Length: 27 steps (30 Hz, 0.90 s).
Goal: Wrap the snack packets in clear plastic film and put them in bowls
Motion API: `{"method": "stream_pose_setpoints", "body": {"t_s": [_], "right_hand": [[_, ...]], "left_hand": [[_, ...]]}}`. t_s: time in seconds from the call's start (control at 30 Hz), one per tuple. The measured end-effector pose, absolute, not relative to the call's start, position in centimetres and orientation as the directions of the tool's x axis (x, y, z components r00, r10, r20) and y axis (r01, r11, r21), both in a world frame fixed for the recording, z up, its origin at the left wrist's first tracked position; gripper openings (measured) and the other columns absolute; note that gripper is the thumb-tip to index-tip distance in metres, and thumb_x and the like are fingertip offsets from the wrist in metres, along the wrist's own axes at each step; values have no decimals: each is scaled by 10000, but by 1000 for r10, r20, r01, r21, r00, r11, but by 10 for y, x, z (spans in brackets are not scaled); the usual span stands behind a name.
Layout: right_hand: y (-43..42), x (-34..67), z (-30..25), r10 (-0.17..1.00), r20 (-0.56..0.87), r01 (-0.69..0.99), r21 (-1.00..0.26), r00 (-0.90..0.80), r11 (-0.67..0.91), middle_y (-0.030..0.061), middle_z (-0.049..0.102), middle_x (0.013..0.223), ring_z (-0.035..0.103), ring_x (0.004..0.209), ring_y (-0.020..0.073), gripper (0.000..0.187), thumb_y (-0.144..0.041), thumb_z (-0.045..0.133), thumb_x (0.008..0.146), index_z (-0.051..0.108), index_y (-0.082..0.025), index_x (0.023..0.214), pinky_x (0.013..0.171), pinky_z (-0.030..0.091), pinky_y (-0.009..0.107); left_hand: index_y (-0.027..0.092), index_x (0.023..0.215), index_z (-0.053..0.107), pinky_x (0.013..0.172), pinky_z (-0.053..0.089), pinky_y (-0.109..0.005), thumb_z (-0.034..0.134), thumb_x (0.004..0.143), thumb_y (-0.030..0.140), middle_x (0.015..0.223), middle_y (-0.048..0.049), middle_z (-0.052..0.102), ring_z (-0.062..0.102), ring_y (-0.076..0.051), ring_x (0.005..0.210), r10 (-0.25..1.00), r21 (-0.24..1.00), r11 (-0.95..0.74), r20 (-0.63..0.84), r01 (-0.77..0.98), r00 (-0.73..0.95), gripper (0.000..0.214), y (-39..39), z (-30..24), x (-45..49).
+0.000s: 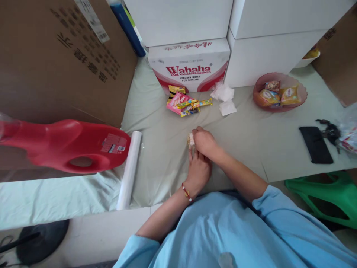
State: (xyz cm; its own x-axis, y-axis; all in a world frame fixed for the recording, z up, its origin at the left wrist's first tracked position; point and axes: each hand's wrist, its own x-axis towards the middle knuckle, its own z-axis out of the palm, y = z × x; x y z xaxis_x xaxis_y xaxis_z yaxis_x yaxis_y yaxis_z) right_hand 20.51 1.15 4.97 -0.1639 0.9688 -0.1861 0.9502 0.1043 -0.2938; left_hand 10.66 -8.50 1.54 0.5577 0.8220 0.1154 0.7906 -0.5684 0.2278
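Red detergent jug (69, 145) lies far left of the Wahaha box (189, 65), a white film roll (129, 169) nearer it. Directly before the box, left hand (198, 169) and right hand (205, 142) pinch a small pale snack packet (190, 140), fingers closed on it. A pink snack bowl (280, 106) sits right of the box.

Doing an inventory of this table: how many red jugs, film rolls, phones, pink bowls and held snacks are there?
Red jug: 1
Film roll: 1
Phone: 1
Pink bowl: 1
Held snack: 1
Total: 5
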Motion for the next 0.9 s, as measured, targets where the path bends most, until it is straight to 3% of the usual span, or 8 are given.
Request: {"method": "stream_pose_setpoints", "body": {"t_s": [0.17,0.27,0.43,0.53,0.63,0.73,0.8,0.9], "right_hand": [[-8,204,43,980,-47,946,-273,-195,175,176,649,1215,617,1108,286,250,-270,502,1073,657,-143,1222,927,510,378],[-23,201,38,976,14,942,-259,-219,215,208,618,1247,556,1171,332,461,-447,681,991,615,-107,1295,973,496,438],[-28,201,36,981,25,944,-266,-193,192,174,635,1239,549,1152,307,304,-250,587,1031,633,-149,1314,973,493,425],[-27,217,42,987,94,903,-400,-127,154,164,656,1251,557,1174,296,295,-196,494,1050,673,-162,1282,1013,487,416],[-31,240,45,989,137,701,-702,-46,130,140,689,1237,599,1171,263,307,-245,505,1044,681,-180,1287,1032,492,390],[-40,261,39,994,21,279,-959,-109,51,84,735,1153,676,1062,215,352,-431,524,1036,687,-210,1255,933,541,341],[-46,268,32,977,-85,67,-995,-197,-73,65,751,1100,699,995,207,447,-574,587,974,697,-211,1212,886,560,332],[-58,268,22,961,-181,-48,-980,-209,-195,70,758,1100,707,999,216,552,-677,659,890,697,-211,1183,910,571,350]], "left_hand": [[187,991,741,1180,396,-601,508,994,193,1039,-114,758,678,-287,1118,810,360,-543,-13,759,586,233,-94,41,83],[194,885,725,1031,511,-502,500,995,198,925,-95,757,705,-262,949,858,398,-456,-43,796,513,250,-92,36,61],[215,946,743,881,559,-411,504,1015,308,971,-81,788,729,-255,943,914,598,-340,27,726,406,266,-89,22,32],[227,965,748,935,567,-392,521,1025,387,1023,-73,791,737,-230,993,955,756,-234,59,611,292,284,-90,24,29],[231,1071,726,963,584,-394,578,1006,497,1124,-86,763,724,-230,1082,993,903,-35,-17,429,116,311,-91,28,36],[230,1286,615,894,624,-388,575,985,614,1368,-139,666,678,-261,1238,985,979,170,-172,109,9,489,-86,30,50],[226,1382,550,878,630,-388,544,977,671,1452,-166,619,662,-276,1281,969,968,247,-245,-36,37,601,-80,30,60],[182,1314,619,924,608,-388,666,892,682,1328,-157,712,713,-274,1174,947,959,281,-275,-15,167,657,-71,26,73]]}}
